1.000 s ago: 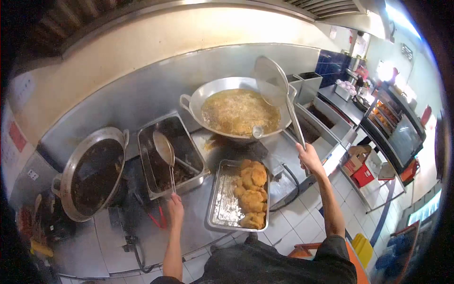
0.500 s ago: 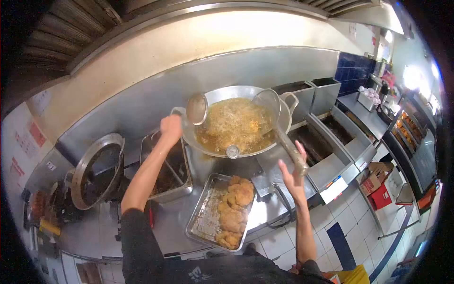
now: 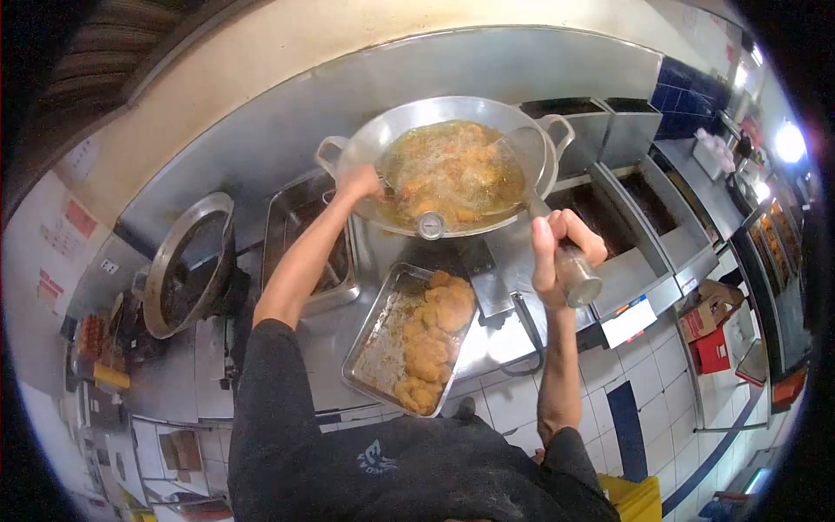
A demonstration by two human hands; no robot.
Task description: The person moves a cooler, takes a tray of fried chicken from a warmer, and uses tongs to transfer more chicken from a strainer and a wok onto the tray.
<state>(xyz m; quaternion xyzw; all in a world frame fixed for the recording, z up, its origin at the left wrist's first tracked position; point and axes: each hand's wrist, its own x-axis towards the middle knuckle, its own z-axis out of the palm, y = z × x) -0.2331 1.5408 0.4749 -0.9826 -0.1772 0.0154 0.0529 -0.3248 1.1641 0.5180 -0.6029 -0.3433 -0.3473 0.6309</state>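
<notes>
A large wok [image 3: 417,113] holds bubbling oil with browned pieces frying in it; a dial thermometer [image 3: 430,225] sits at its near rim. My right hand [image 3: 567,252] is closed around the thick handle of a large mesh skimmer [image 3: 524,165], whose round head rests at the wok's right side, partly in the oil. My left hand [image 3: 359,183] is closed over the wok's left rim, on a smaller round skimmer mostly hidden by the hand and oil. Below the wok, a metal tray [image 3: 370,352] carries several pieces of fried chicken [image 3: 430,344] along its right side.
Left of the wok is a rectangular metal pan [image 3: 335,291]; farther left, a large dark pan [image 3: 187,265] stands tilted. Rectangular fryer wells [image 3: 591,222] line the right. Red and brown boxes [image 3: 711,348] sit on a lower surface at far right.
My right hand has gone from open beside the large skimmer's handle to gripping it. My left hand has moved right, over the wok, and the small skimmer's head has dropped from view.
</notes>
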